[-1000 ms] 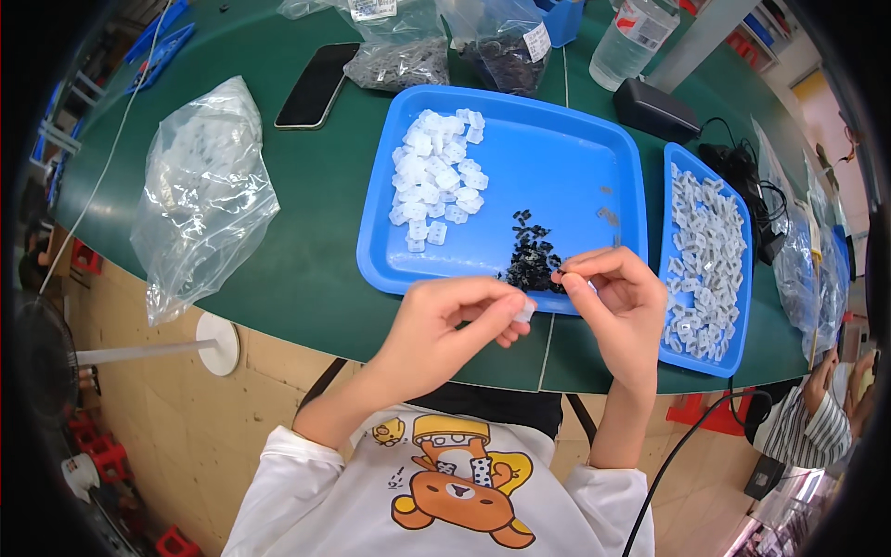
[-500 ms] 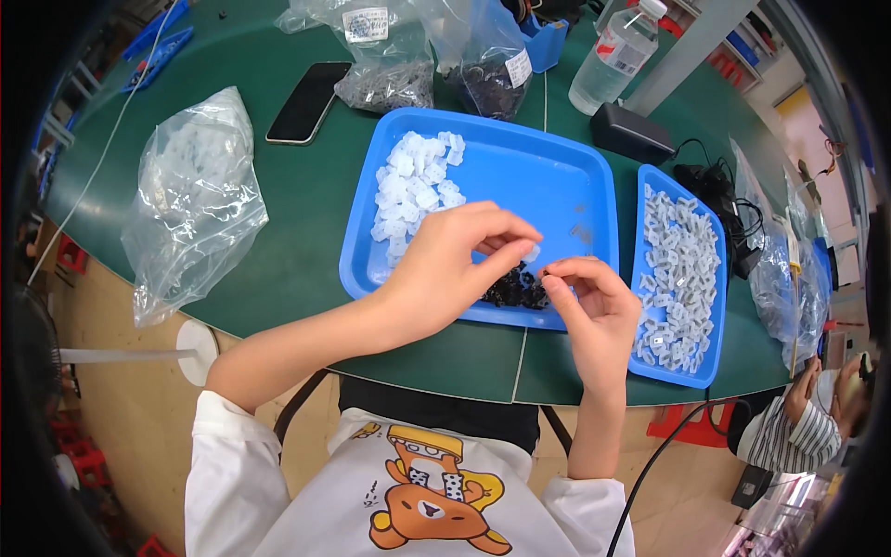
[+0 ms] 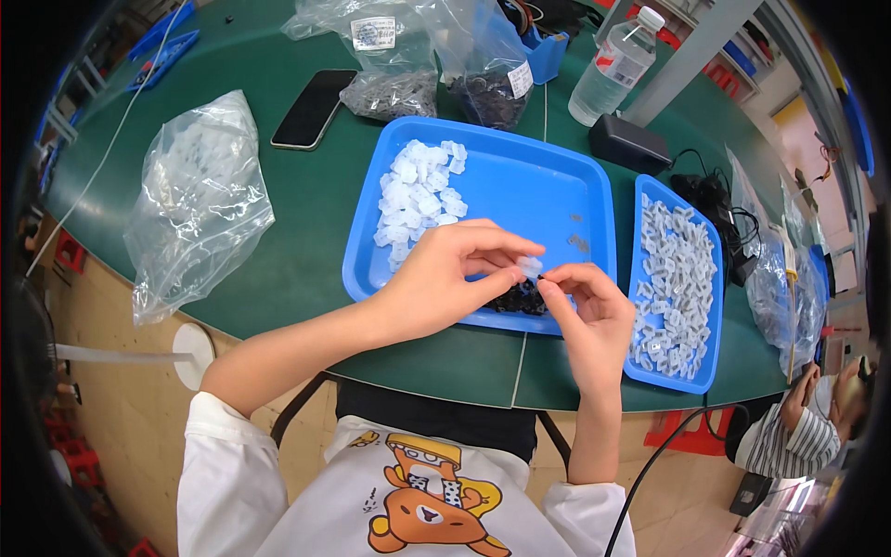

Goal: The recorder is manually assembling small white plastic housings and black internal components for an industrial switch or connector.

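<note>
In the head view, a clear piece (image 3: 530, 266) is pinched between the thumb and fingers of the left hand (image 3: 471, 271), partly covered by them, above the near edge of the large tray (image 3: 515, 190). The fingertips of the right hand (image 3: 588, 299) are closed on a tiny dark part (image 3: 541, 279) against the piece's lower right side; its shape is too small to be made out, and whether it is seated in the piece cannot be told. The black heap (image 3: 516, 299) beneath is half hidden by both hands. The lower edge of the white heap (image 3: 418, 190), at the tray's left, is overlapped by the left hand.

A green table (image 3: 306, 213) is covered, left to right, by a clear bag (image 3: 200, 209), a phone (image 3: 314, 110), the large tray and a small tray (image 3: 666, 379) filled with translucent parts (image 3: 677, 288). Beyond the large tray, two labelled bags (image 3: 394, 93) are cut off by the upper edge; a bottle (image 3: 613, 79) and a black box (image 3: 631, 141) are set by a grey post (image 3: 691, 65). Below the table, a tiled floor (image 3: 167, 436) is seen, with a round white base (image 3: 193, 356) and a red stool (image 3: 687, 434). A co-worker's striped sleeve (image 3: 798, 441) is bent by the lens at the right, and the outer room is lost in the dark rim.
</note>
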### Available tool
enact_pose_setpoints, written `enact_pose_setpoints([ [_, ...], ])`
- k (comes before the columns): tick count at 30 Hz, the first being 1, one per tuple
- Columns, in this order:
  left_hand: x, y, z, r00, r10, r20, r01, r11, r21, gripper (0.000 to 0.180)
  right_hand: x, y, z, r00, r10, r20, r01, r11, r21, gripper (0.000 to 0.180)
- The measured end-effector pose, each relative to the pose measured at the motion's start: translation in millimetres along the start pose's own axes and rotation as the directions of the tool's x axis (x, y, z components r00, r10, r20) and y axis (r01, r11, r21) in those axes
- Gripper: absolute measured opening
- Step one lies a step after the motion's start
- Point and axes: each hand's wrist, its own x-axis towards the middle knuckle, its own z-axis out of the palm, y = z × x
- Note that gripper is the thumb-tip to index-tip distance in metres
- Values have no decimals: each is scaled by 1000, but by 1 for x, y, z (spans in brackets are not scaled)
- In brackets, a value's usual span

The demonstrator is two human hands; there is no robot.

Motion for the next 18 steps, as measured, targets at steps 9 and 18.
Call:
enact_pose_setpoints([
  [9,1,5,0,995,-104,13,104,993,-63,22,1,4,3,980,-198,10,192,933,-303,12],
  [18,-1,4,-4,993,-117,28,117,993,-21,21,1,7,4,974,-227,13,219,920,-326,17],
])
